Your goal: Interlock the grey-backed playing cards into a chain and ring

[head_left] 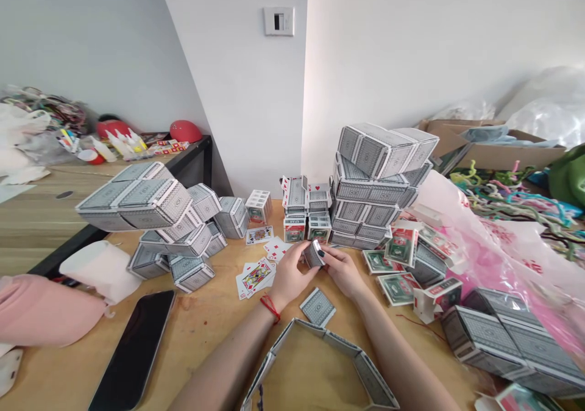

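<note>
Between my two hands, at the middle of the table, is a playing card (313, 256) that looks bent or folded, its patterned back showing. My left hand (291, 271) grips it from the left, a red string on the wrist. On the other side my right hand (340, 269) pinches its right edge, a dark nail visible. Just below lies a small stack of cards (319, 307) face down. Nearer me stands an open frame made of cards (315, 333). Several face-up cards (256, 277) are spread left of my left hand.
Stacked card-built blocks rise at the right (365, 182) and left (146, 203). Card boxes (397, 289) lie right of my hands, beside pink plastic bags (479, 240). A black phone (134, 350) rests at the left front, near a pink cloth-like item (50, 307).
</note>
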Demonstrator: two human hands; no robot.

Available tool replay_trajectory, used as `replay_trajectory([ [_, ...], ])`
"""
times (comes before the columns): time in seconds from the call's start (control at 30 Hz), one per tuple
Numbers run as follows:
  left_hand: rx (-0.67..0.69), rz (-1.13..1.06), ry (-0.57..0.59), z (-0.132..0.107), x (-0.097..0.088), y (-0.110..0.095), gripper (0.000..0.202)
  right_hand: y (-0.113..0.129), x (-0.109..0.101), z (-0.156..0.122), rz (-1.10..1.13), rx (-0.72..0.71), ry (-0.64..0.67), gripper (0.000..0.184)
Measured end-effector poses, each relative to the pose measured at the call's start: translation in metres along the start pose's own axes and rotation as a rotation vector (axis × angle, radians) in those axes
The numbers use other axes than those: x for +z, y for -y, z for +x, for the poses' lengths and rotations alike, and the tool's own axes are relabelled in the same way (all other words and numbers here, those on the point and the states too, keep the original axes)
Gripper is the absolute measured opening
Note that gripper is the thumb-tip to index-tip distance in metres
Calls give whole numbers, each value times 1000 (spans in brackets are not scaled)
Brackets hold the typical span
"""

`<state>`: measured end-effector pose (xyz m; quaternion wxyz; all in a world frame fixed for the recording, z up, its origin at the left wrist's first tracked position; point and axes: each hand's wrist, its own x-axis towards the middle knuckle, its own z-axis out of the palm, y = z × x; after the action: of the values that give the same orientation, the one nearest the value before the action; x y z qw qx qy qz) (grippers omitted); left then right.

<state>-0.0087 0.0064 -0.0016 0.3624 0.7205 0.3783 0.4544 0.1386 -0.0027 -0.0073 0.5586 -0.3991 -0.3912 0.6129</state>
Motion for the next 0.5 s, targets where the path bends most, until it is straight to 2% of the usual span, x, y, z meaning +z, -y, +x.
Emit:
replay_trajectory([
  [0.27, 51, 6, 5, -1, -1, 2, 48, 1, -2, -2, 39, 14, 40, 29],
  [0.5, 56, 18, 14, -1, -2, 0, 50, 2, -5, -1, -30, 16, 17, 29],
])
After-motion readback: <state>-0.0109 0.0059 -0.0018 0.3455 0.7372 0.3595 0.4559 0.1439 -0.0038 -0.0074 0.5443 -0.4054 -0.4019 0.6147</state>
